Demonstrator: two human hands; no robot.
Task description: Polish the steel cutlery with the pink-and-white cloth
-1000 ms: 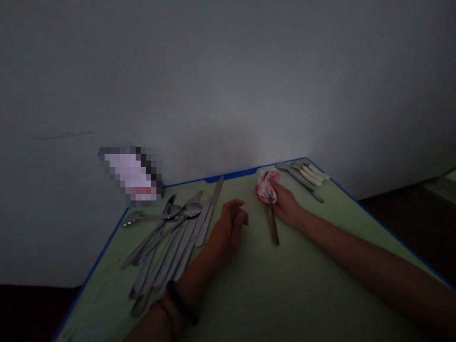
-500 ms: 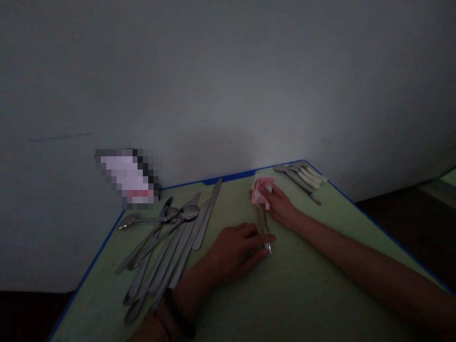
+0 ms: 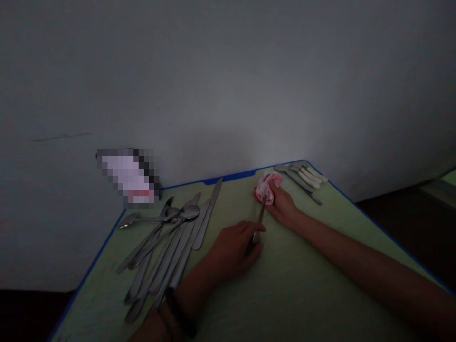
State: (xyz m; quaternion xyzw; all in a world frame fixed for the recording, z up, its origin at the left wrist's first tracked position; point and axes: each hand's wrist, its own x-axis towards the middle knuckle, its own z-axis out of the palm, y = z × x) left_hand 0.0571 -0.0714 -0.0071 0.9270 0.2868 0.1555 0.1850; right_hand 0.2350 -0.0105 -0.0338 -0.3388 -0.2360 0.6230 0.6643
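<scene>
From my remote seat I begin at the far left corner of the pale green surface (image 3: 285, 294), where a pixelated slab-shaped object (image 3: 126, 173) leans by the wall (image 3: 228, 85); a knock to the surface could make it slide. Along the left edge I see a loose heap of spoons (image 3: 190, 212) and table knives (image 3: 210, 213), overlapping. The left forearm, with its dark bracelet (image 3: 177, 308), passes just beside or over the lower handles, and I cannot tell whether it touches them; a backward sweep could scatter them. Around the middle, the left hand (image 3: 235, 249) pinches the near end of a metal utensil (image 3: 261, 216) between thumb and fingers. The utensil's other end is buried in a bunched pink cloth (image 3: 270, 187), which the right hand (image 3: 284, 204) grips toward the far edge. I cannot see that end; if it is a blade, squeezing hard could cut through the fabric, and a sharp tug could pull the handle from the pinch. At the far right corner lie metal cutlery (image 3: 297, 183) and white-handled utensils (image 3: 313, 179), the white handles reaching the right edge, so a careless nudge could tip them off.
</scene>
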